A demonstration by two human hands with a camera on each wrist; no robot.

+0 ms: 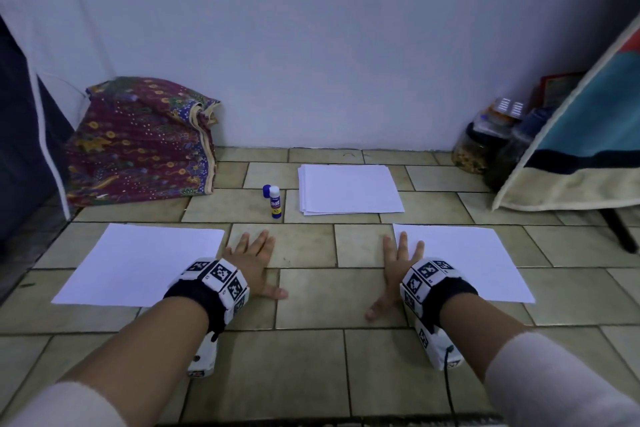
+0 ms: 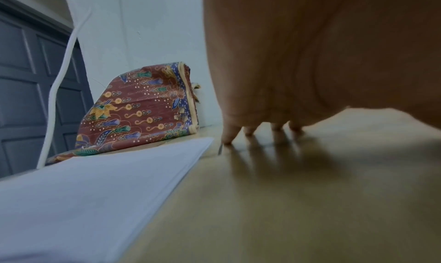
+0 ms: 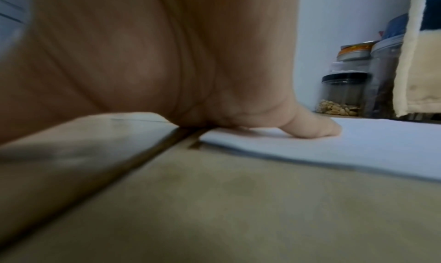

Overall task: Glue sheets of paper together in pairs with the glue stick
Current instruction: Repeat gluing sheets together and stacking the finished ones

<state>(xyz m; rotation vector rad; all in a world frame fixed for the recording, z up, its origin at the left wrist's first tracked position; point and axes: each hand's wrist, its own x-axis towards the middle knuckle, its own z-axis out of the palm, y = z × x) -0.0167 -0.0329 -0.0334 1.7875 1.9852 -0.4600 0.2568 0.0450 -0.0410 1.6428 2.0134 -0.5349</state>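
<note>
Glue stick (image 1: 276,202) labelled "GLUE STICK" stands uncapped; left hand (image 1: 252,262) and right hand (image 1: 398,265) flat, fingers spread

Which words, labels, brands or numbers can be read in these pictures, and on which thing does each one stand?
"GLUE STICK": on the label of the small white and blue glue stick standing upright on the tiled floor; the smaller print under it is too small to read.
Black-and-white square marker patterns on the wristbands: codes, no readable words.
Lid label of the clear plastic jar: too blurred to read.

White sleeves (image 1: 554,378), black wristbands (image 1: 194,298), checkered tags (image 1: 221,273).
</note>
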